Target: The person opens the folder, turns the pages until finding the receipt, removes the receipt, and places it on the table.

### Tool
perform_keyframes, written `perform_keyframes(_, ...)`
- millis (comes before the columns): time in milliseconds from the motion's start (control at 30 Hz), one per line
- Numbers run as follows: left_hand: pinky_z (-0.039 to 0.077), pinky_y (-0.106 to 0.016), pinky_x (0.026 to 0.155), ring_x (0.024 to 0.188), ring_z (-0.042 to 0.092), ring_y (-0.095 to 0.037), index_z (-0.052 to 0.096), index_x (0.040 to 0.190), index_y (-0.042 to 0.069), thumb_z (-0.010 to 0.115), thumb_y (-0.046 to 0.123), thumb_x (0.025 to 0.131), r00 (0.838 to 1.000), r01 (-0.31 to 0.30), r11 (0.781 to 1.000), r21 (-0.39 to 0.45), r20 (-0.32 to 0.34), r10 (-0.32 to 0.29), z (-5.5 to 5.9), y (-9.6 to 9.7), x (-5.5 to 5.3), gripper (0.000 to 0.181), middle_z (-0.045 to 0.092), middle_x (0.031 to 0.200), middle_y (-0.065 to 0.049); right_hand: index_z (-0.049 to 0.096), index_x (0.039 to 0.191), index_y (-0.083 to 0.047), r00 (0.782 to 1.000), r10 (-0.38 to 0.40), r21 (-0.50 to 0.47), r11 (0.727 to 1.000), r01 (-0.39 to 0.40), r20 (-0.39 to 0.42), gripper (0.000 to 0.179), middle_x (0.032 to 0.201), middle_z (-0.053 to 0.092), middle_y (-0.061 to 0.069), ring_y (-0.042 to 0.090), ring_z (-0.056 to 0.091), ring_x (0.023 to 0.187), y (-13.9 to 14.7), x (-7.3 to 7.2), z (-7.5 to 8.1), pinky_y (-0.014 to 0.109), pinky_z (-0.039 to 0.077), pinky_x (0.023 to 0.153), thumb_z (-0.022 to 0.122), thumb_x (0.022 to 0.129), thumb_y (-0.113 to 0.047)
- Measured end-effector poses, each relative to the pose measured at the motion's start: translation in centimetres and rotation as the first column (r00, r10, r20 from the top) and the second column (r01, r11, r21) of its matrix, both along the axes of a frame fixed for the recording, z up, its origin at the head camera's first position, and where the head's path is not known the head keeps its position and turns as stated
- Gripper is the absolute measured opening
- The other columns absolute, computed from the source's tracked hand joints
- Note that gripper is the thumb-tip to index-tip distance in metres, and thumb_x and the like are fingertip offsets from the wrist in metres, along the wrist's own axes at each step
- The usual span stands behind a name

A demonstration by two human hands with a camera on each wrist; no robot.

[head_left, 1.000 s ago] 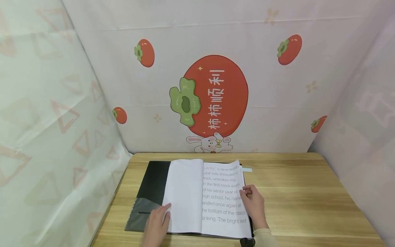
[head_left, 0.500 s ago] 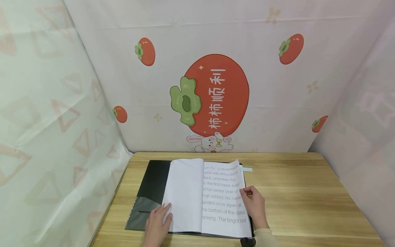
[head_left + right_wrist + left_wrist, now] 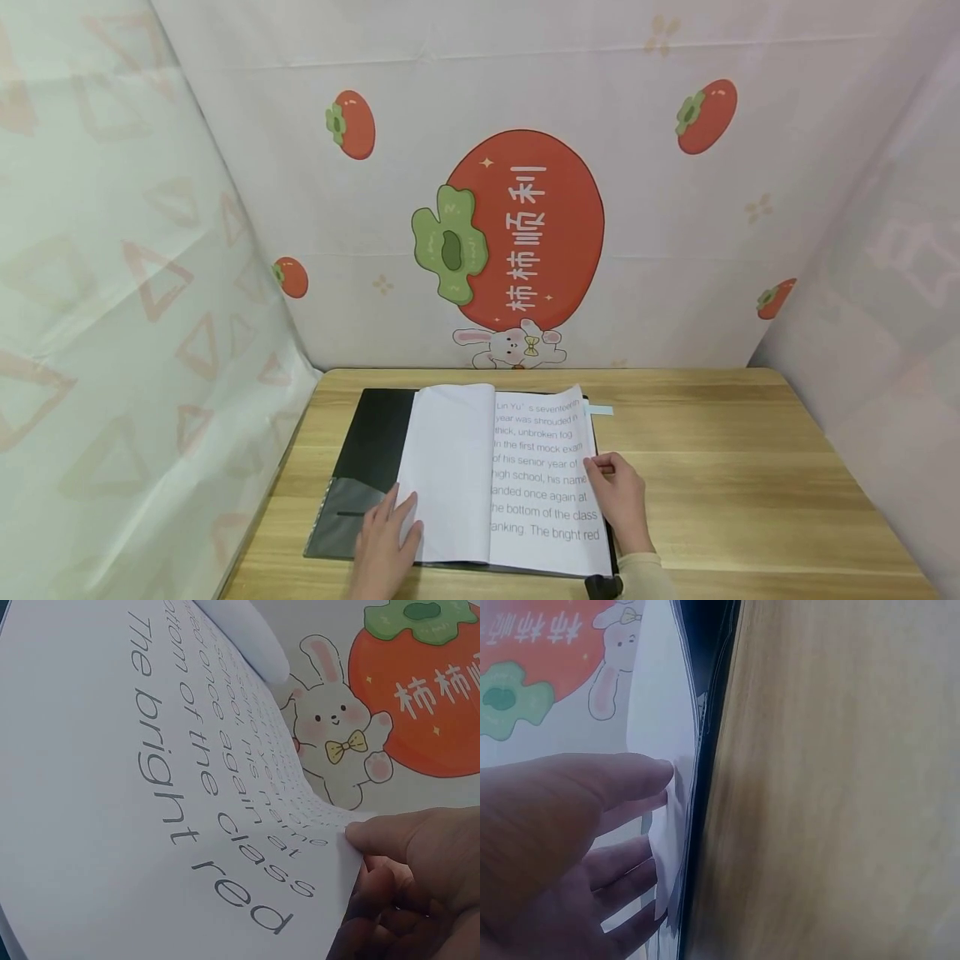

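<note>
A person is sitting at a wooden table (image 3: 712, 467) with a black folder (image 3: 375, 450) lying open and flat near its front edge, white pages fanned across the middle. The right hand (image 3: 618, 496) is pinching the outer edge of the printed page (image 3: 543, 475), thumb on top and fingers curled under it, as the right wrist view shows with the thumb (image 3: 390, 832) lying on the paper's rim and the sheet bowing upward. The left hand (image 3: 386, 537) is resting with straight, relaxed fingers on the blank left page (image 3: 446, 467), pressing its lower outer edge down; in the left wrist view the fingers (image 3: 622, 780) are lying flat against the white sheet beside the dark cover edge. The step in hand looks like turning the printed page over to the left. To do it well, the right hand should be keeping only this one sheet in the pinch, checking that no second leaf is riding along, and lifting the edge in a soft arc rather than dragging it, so the paper is not creasing at the spine. The left hand should be holding the folder still, then sliding out of the way as the page is coming across. A small pale tab (image 3: 600, 409) is poking out at the folder's far right corner; whether it is loose or fixed I cannot tell. Behind the table a cloth backdrop (image 3: 525, 233) printed with persimmons and a rabbit is hanging.
</note>
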State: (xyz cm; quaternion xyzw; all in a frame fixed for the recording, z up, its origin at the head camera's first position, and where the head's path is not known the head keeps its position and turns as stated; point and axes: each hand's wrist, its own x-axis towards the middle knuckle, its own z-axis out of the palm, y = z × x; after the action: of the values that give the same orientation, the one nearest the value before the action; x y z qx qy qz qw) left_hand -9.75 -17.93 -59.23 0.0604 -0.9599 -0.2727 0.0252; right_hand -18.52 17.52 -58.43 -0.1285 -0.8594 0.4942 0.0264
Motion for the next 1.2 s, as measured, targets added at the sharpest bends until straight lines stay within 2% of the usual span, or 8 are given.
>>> perform_keyframes(267, 0.037, -0.078, 0.101, 0.137, 0.043, -0.052, 0.066, 0.142, 0.005, 0.069, 0.035, 0.102, 0.999, 0.011, 1.000, 0.012, 0.047, -0.011, 0.0, 0.5, 0.1, 0.050, 0.036, 0.167, -0.021, 0.067, 0.111, 0.004, 1.000, 0.002, 0.013, 1.000, -0.002, 0.002, 0.025, 0.100, 0.071, 0.017, 0.024, 0.066, 0.083, 0.1, 0.0, -0.1, 0.026, 0.052, 0.065, 0.067, 0.104, -0.020)
perform_keyframes(467, 0.029, -0.078, 0.110, 0.144, 0.034, -0.050, 0.064, 0.143, 0.002, 0.045, 0.061, 0.108, 0.990, -0.059, 0.998, -0.007, 0.128, 0.059, -0.2, 0.8, 0.4, 0.072, 0.035, 0.168, -0.020, 0.067, 0.104, 0.000, 0.999, 0.034, -0.006, 0.999, -0.034, -0.012, 0.017, 0.093, 0.068, 0.012, 0.020, 0.062, 0.076, -1.2, -0.1, -0.2, 0.026, 0.051, 0.062, 0.068, 0.103, -0.016)
perform_keyframes(600, 0.024, -0.078, 0.113, 0.149, 0.029, -0.049, 0.060, 0.147, 0.002, 0.039, 0.062, 0.109, 0.988, -0.084, 0.996, 0.003, 0.129, 0.083, -0.1, 1.0, 0.6, 0.074, 0.034, 0.168, -0.020, 0.067, 0.102, -0.002, 0.998, 0.061, -0.018, 0.998, -0.061, -0.012, 0.013, 0.091, 0.067, 0.009, 0.018, 0.059, 0.073, -2.3, -0.2, -0.1, 0.026, 0.049, 0.061, 0.068, 0.102, -0.015)
perform_keyframes(733, 0.021, -0.077, 0.115, 0.151, 0.025, -0.048, 0.054, 0.153, 0.003, 0.042, 0.057, 0.110, 0.996, -0.070, 0.996, 0.050, 0.057, 0.067, 0.4, 1.9, 0.5, 0.070, 0.032, 0.169, -0.020, 0.066, 0.104, -0.001, 0.998, 0.057, -0.045, 0.997, -0.056, 0.007, 0.016, 0.096, 0.067, 0.011, 0.020, 0.060, 0.076, -2.5, -0.1, 0.7, 0.027, 0.050, 0.061, 0.068, 0.103, -0.017)
perform_keyframes(833, 0.030, -0.076, 0.110, 0.147, 0.031, -0.048, 0.055, 0.152, 0.007, 0.052, 0.050, 0.109, 0.996, -0.035, 0.999, 0.024, -0.079, 0.037, 1.0, 2.7, 0.3, 0.061, 0.038, 0.164, -0.020, 0.066, 0.107, 0.000, 0.998, 0.059, -0.084, 0.995, -0.057, 0.023, 0.019, 0.099, 0.067, 0.013, 0.020, 0.062, 0.078, -3.0, 0.1, 1.2, 0.026, 0.051, 0.060, 0.068, 0.103, -0.019)
perform_keyframes(1000, 0.050, -0.065, 0.093, 0.125, 0.053, -0.043, 0.065, 0.144, 0.013, 0.073, 0.029, 0.100, 0.929, 0.067, 0.995, -0.080, -0.358, -0.091, 2.1, 4.5, 0.2, 0.048, 0.058, 0.144, -0.019, 0.066, 0.109, -0.002, 0.997, 0.066, -0.164, 0.985, -0.057, 0.050, 0.020, 0.101, 0.065, 0.013, 0.020, 0.063, 0.072, -4.2, 0.3, 1.8, 0.023, 0.050, 0.054, 0.068, 0.103, -0.021)
perform_keyframes(1067, 0.053, -0.057, 0.089, 0.118, 0.057, -0.036, 0.066, 0.142, 0.018, 0.074, 0.025, 0.099, 0.910, 0.125, 0.989, -0.082, -0.387, -0.147, 2.6, 5.6, 0.2, 0.045, 0.063, 0.136, -0.014, 0.065, 0.109, -0.002, 0.996, 0.079, -0.188, 0.980, -0.069, 0.048, 0.020, 0.100, 0.065, 0.012, 0.019, 0.063, 0.068, -4.7, 0.3, 2.0, 0.023, 0.051, 0.052, 0.069, 0.103, -0.021)
perform_keyframes(1200, 0.055, -0.044, 0.086, 0.108, 0.058, -0.021, 0.068, 0.138, 0.026, 0.070, 0.027, 0.103, 0.911, 0.267, 0.963, -0.023, -0.321, -0.260, 3.3, 7.8, 0.4, 0.035, 0.064, 0.123, 0.001, 0.066, 0.107, -0.002, 0.993, 0.114, -0.208, 0.972, -0.107, 0.023, 0.021, 0.096, 0.065, 0.011, 0.016, 0.062, 0.064, -5.7, 0.4, 2.4, 0.025, 0.055, 0.054, 0.070, 0.102, -0.021)
